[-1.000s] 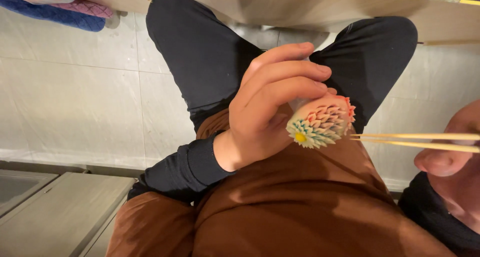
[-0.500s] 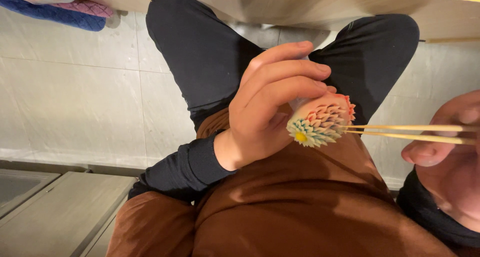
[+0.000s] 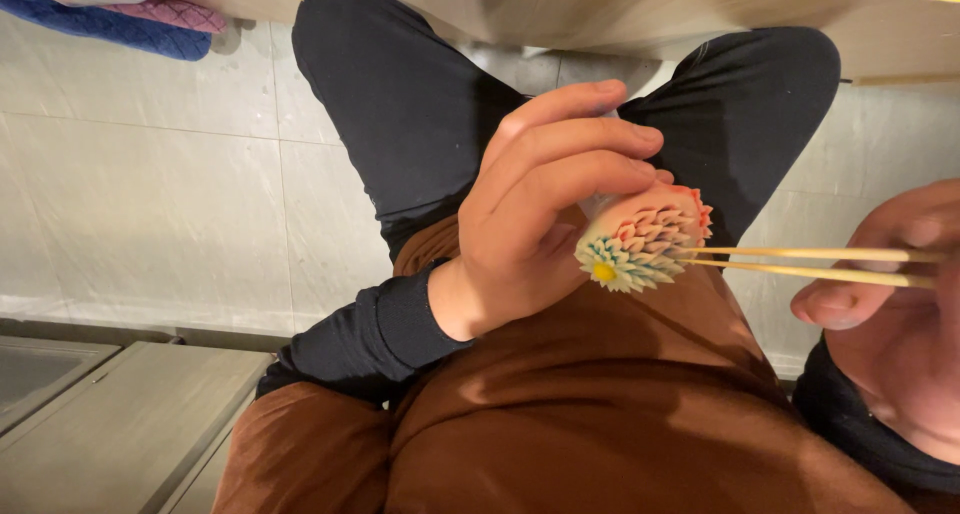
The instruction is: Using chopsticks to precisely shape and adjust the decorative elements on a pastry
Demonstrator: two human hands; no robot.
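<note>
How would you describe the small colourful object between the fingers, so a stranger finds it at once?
Start from the brown apron across the lap. Above it, the left hand pinches a small petal-carved flower ball. Only it has peach scales, a yellow centre, and two thin sticks touching it.

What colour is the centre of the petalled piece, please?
Yellow, ringed by blue-green tips, on the petalled piece; the head view shows it.

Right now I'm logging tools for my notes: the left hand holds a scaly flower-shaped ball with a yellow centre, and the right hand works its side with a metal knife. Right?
Not quite. The head view shows the left hand holding the flower-shaped ball, but the right hand works it with two thin wooden sticks, not a metal knife.
</note>
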